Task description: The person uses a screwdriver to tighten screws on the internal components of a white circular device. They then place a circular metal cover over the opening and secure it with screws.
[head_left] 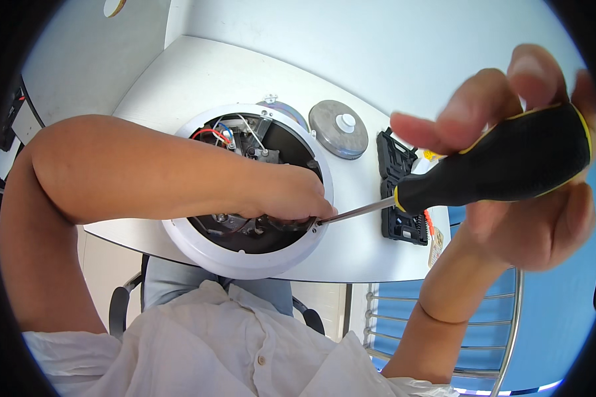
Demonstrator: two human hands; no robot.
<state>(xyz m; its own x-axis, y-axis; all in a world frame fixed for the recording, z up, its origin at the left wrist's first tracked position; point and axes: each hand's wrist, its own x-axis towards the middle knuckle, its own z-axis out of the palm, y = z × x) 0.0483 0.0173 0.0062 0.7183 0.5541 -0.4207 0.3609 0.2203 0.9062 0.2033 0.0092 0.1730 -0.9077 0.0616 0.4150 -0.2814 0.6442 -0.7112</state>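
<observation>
A round white appliance housing [265,264] lies open on the table, its dark inside showing coloured wires [212,134] and metal parts. My left arm reaches across it, and my left hand [297,192] is closed at the right inner edge. Its fingertips are partly hidden, so what they pinch cannot be made out. Wrapped round the black handle of a screwdriver with yellow trim [503,162] is my right hand [536,228], its index finger stretched out. The metal shaft slants down leftward, its tip at a small hole on the rim, close to my left fingertips.
Beyond the housing, a round grey metal lid [338,129] with a white knob rests on the white table [198,73]. An open black tool case [404,228] stands at the right. A chair with metal rails [444,317] is below the table's right edge.
</observation>
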